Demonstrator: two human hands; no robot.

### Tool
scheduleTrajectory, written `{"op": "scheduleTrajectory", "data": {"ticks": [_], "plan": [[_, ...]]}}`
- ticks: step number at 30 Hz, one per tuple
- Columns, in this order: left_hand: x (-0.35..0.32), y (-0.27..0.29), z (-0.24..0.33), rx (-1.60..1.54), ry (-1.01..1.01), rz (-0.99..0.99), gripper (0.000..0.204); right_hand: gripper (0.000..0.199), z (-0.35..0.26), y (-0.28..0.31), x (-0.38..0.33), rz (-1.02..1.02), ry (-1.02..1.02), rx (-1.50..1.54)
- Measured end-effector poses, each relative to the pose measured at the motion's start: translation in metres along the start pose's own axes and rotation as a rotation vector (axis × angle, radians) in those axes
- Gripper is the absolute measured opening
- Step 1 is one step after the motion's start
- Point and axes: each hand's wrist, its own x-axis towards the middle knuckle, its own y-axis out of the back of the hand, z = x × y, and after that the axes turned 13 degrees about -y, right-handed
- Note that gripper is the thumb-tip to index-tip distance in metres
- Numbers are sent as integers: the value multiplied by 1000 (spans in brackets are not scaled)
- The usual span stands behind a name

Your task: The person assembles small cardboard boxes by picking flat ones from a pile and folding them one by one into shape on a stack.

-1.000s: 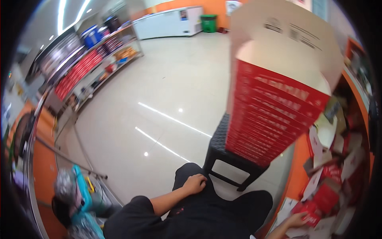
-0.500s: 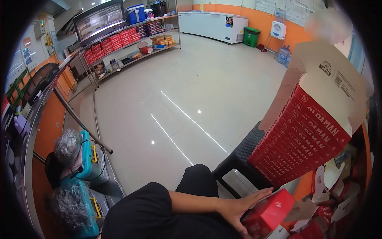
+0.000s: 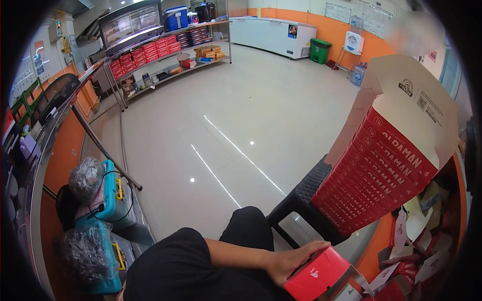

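Low at the front, my left hand (image 3: 288,261) reaches across from the left and is closed on a red cardboard food box (image 3: 319,275). Its fingers lie along the box's far edge; the thumb is hidden. Brown inner cardboard shows at the box's right end. My right hand is out of sight. Beyond the box, a tall leaning stack of red folded boxes (image 3: 369,168) rests on a black stool (image 3: 301,195). The topmost has its plain brown lid (image 3: 422,98) raised. More loose red and brown cartons (image 3: 401,271) lie heaped at the lower right.
At left, teal-lidded storage bins (image 3: 108,200) with plastic bags on top stand beside a metal-legged table (image 3: 83,125). A steel shelf (image 3: 175,70) holds stacked boxes at the back. Farther off are a white chest freezer (image 3: 266,37), a green bin (image 3: 320,50) and a water dispenser (image 3: 353,44).
My left hand has drawn the red box a little to the left. The fingers, more spread before, now lie closer along its edge, and the box has turned, showing more of its face.
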Motion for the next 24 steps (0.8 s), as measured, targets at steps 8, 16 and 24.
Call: {"op": "scheduleTrajectory", "data": {"ticks": [8, 16, 24], "plan": [[48, 6, 18, 141, -124, -117, 117, 35, -14, 23, 16, 87, 13, 13], [145, 99, 31, 606, -290, 364, 23, 42, -65, 109, 59, 477, 169, 10], [280, 201, 45, 637, 562, 197, 48, 47, -160, 222, 171, 818, 515, 24]]}}
